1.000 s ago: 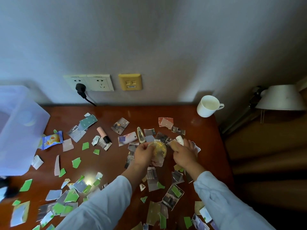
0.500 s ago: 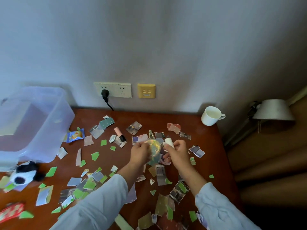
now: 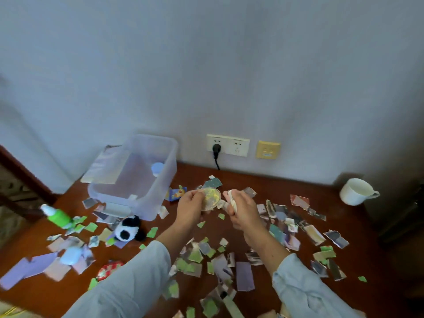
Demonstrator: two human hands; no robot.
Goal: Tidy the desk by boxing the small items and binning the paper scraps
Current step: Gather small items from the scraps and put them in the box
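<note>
My left hand (image 3: pixel 191 208) grips a round shiny yellow-green disc (image 3: pixel 210 198) above the desk. Right beside it, my right hand (image 3: pixel 243 211) is curled round a small white and pink item (image 3: pixel 230 195) together with some paper. A clear plastic box (image 3: pixel 137 198) stands at the back left of the desk, with a pale blue round thing (image 3: pixel 157 168) inside. Torn paper scraps (image 3: pixel 245 275), green, purple and printed, lie all over the brown desk (image 3: pixel 344 285). A panda plush (image 3: pixel 127 229), a green bottle (image 3: pixel 58 216), a gold hair clip (image 3: pixel 270 208) and a red wrapped item (image 3: pixel 107 269) lie among them.
A white mug (image 3: pixel 355 191) stands at the back right. A black plug (image 3: pixel 216 149) sits in the wall socket behind the desk. A blue snack packet (image 3: pixel 176 193) lies next to the box. A silvery sheet (image 3: pixel 102 166) leans behind the box.
The view has swung left, bringing the whole box, bottle and panda into sight. Both hands have stayed together holding the disc and the small item.
</note>
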